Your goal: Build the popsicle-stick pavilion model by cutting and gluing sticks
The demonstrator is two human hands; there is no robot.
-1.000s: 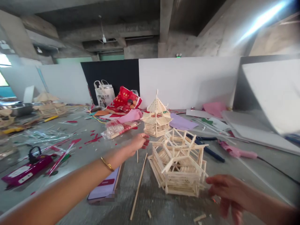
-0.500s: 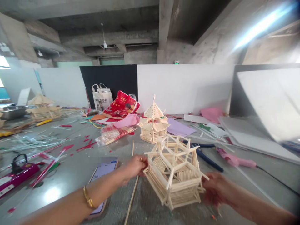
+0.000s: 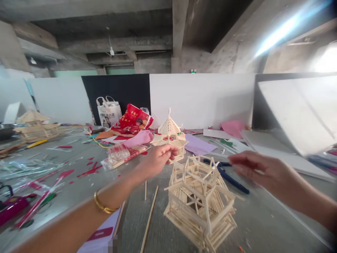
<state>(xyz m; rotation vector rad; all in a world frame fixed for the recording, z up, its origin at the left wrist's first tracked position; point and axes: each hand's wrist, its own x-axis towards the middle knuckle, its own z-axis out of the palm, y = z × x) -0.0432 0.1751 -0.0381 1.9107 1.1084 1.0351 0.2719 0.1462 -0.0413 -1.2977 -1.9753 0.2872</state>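
A hexagonal framework of pale wooden sticks (image 3: 200,207) stands on the grey table, low and right of centre. My left hand (image 3: 164,154) is raised above its far left side, fingers curled together, in front of a smaller stick pagoda (image 3: 169,131) with a pointed roof. Whether anything is between those fingers is too small to tell. My right hand (image 3: 252,167) hovers right of the framework, not touching it, with thumb and fingers apart and nothing visible between them.
Dark blue pliers (image 3: 233,181) lie behind the framework. A phone (image 3: 102,228) and loose sticks (image 3: 150,218) are at the left, near a purple power strip (image 3: 15,209). Further back are a plastic-wrapped stick bundle (image 3: 126,156), a red bag (image 3: 133,121) and white boards (image 3: 284,151).
Both hands have let go of the stick framework and risen away from it. The framework appears turned and nearer in view. The camera view has shifted somewhat to the right.
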